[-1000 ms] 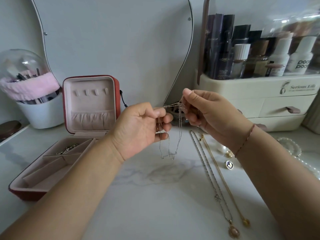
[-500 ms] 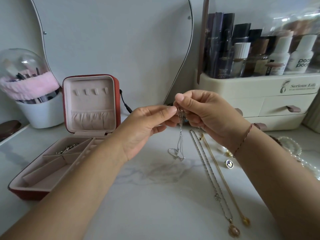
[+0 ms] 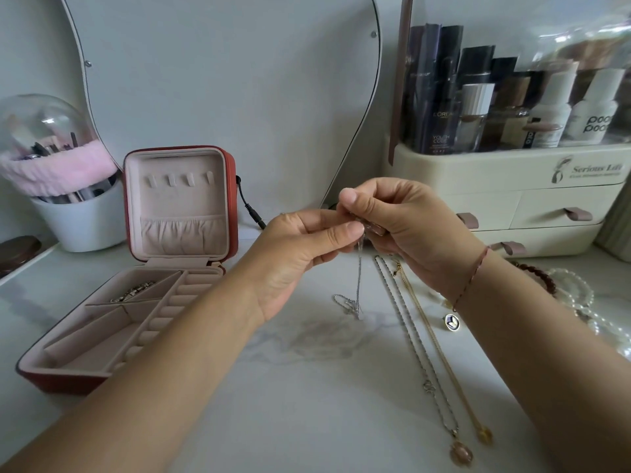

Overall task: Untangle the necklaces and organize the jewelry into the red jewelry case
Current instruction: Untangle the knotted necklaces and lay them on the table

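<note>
Left hand (image 3: 296,256), right hand (image 3: 411,230) met; silver chain (image 3: 359,278) dangles (end on table (image 3: 307,411)).

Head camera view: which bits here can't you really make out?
All in the head view.
Silver chain: top end hidden between fingertips of left hand and right hand; bottom heap too fine to tell if knotted.
Metal piece in red jewelry case: too small to identify.
Pearl strand: partly behind the right forearm, cut by the right edge.
Brushes under clear dome: blurred.
</note>
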